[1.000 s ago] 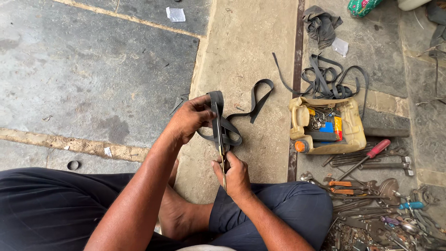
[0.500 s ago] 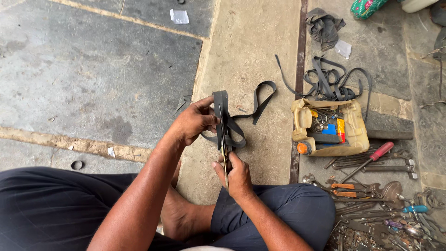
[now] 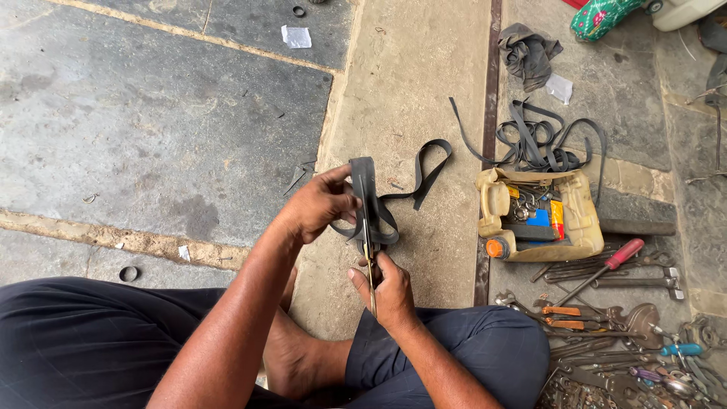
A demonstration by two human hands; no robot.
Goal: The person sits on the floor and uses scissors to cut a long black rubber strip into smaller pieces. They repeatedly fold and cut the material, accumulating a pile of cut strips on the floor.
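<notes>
My left hand (image 3: 322, 204) grips a black rubber strip (image 3: 365, 189), holding its upper end upright while the rest loops away across the ground to the right (image 3: 424, 170). My right hand (image 3: 386, 284) is closed on a pair of scissors (image 3: 369, 254) whose blades run up along the strip's middle. Both hands are above my crossed legs in dark trousers, over a tan stone slab.
A cut-open yellowish plastic can (image 3: 534, 216) holds small parts at right. More black rubber strips (image 3: 541, 144) and a dark rag (image 3: 526, 53) lie beyond it. A red-handled screwdriver (image 3: 606, 269), wrenches and pliers (image 3: 598, 318) are piled at lower right.
The scissors have worked a little further up the strip. My hands stay almost where they were, and the view has shifted slightly.
</notes>
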